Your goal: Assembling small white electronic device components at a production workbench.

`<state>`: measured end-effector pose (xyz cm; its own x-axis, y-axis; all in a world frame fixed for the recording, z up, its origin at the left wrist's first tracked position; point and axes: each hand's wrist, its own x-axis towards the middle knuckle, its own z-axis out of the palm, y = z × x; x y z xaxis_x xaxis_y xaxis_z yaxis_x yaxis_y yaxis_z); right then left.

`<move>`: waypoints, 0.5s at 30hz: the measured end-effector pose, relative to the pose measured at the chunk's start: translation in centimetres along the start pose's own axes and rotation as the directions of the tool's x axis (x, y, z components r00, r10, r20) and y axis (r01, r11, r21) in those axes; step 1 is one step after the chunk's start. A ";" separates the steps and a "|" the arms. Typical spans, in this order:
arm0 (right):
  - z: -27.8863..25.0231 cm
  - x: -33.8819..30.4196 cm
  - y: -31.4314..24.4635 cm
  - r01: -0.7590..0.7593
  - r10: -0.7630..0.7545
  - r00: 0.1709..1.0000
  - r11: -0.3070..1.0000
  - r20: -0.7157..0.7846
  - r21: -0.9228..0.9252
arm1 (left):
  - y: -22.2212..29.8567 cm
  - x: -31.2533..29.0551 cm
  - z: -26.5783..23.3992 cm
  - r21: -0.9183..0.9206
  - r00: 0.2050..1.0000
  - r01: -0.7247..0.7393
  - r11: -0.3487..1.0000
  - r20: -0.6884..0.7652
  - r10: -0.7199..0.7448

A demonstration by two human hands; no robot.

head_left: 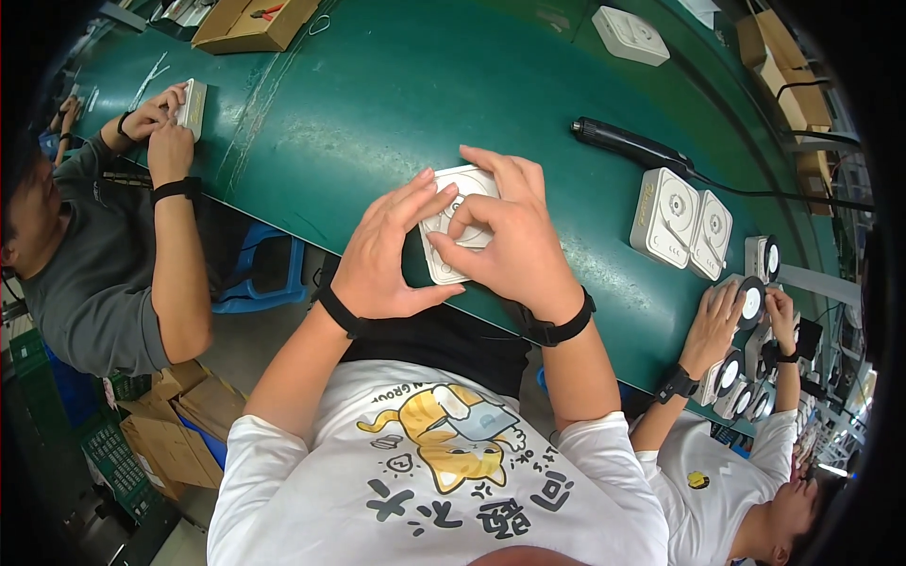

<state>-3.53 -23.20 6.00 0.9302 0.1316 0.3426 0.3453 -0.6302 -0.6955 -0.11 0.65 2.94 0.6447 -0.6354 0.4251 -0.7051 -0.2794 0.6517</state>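
A small white box shaped like a mini record player (445, 271) is in front of me at the near side of the green table, with a round disc area and a tonearm-like part on its face. My left hand (377, 259) is closed along its left side, fingertips lying over the top face. From the right, my right hand (528, 241) grips the box, outer fingers at its far right edge. Its thumb and forefinger curl together over the face. Whether a tiny part sits between those two fingertips is hidden.
A black corded electric screwdriver (630, 141) lies to the right, beyond two similar white units (664, 219). Another unit (630, 36) stands at the far edge. A cardboard tray (253, 24) is at the far left. Co-workers' hands (168, 123) work on both sides, the right one handling black-and-white discs (750, 302).
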 end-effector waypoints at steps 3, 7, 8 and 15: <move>0.0 -0.1 -0.2 -0.018 0.018 1.000 1.000 0.009 0.002 | 0.0 0.0 0.2 0.000 1.000 0.001 1.000 -0.002 -0.001; 0.4 -0.1 -1.8 -0.041 0.041 0.999 0.997 0.006 -0.066 | -0.1 -0.1 0.3 0.007 1.000 0.006 1.000 -0.003 -0.006; 0.5 -0.1 -2.1 -0.048 0.048 0.999 0.994 0.003 -0.101 | -0.2 -0.1 0.3 -0.003 1.000 0.009 1.000 -0.003 -0.009; 0.8 -0.4 -1.4 -0.030 0.030 1.000 0.999 -0.009 -0.019 | -0.4 -0.1 0.5 -0.021 1.000 0.006 1.000 -0.027 -0.007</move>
<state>-4.33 -21.77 6.34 0.9391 0.1059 0.3271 0.3145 -0.6486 -0.6931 -0.03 0.48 2.36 0.6572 -0.6138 0.4373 -0.6946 -0.2680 0.6676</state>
